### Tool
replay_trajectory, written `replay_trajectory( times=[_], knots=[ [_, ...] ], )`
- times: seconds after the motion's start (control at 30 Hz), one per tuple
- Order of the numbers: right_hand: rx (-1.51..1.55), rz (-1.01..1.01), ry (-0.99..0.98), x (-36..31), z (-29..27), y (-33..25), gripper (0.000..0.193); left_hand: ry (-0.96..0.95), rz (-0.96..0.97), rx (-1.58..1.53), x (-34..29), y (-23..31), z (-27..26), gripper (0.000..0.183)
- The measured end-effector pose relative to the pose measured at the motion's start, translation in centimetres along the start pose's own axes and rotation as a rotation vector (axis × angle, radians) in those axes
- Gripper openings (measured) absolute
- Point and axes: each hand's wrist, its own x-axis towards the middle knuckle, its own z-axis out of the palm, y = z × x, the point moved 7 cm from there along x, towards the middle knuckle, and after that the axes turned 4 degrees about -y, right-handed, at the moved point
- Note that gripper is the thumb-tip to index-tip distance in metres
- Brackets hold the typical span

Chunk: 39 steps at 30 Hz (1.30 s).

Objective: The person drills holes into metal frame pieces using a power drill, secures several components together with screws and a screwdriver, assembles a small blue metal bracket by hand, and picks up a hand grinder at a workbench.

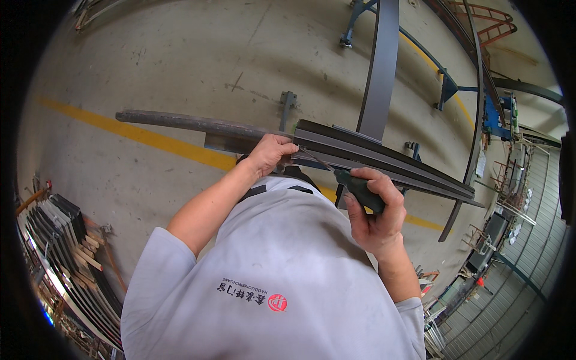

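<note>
Long dark metal profiles [390, 165] lie across a steel support bar [180, 123] in front of me. My left hand [271, 153] grips the near edge of the profile stack close to its end. My right hand [375, 213] is shut on a tool with a dark green handle [360, 189]. Its thin shaft [315, 159] points left, toward the profile edge right by my left fingers. My grey shirt fills the lower middle of the view.
A dark flat bar [381, 66] stands upright behind the profiles. Blue metal stands [447, 84] sit further back. A yellow line [138, 135] crosses the concrete floor. Stacked frames and profiles [66, 252] lie at the left, with racks and a corrugated wall [516, 252] at the right.
</note>
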Motion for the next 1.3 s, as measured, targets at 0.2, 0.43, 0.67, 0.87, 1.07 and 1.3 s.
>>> replay_trajectory(
  times=[0.2,0.43,0.67,0.87,1.07,1.3],
  knots=[
    [-0.021,0.036,-0.043,-0.2,0.1,0.4,0.042,0.001,-0.002,-0.017,0.2,-0.2,-0.2,0.016],
    [-0.009,0.017,0.014,-0.3,0.1,0.8,0.049,-0.005,0.006,-0.012,0.2,-0.3,-0.3,0.015],
    [-0.006,-0.007,0.007,0.2,0.3,0.4,0.044,-0.014,0.002,0.029,0.1,-0.1,-0.3,0.016],
    [-0.219,0.259,-0.003,1.4,-0.4,-0.4,0.041,-0.014,0.014,0.025,0.1,-0.1,-0.4,0.016],
    [-0.307,0.189,-0.155,3.2,-0.1,-1.1,0.037,-0.015,0.025,0.005,0.0,-0.2,-0.4,0.015],
    [-0.259,-0.057,-0.427,5.5,0.5,-2.0,0.037,-0.008,0.02,0.002,-0.3,0.5,0.0,0.014]
  ],
)
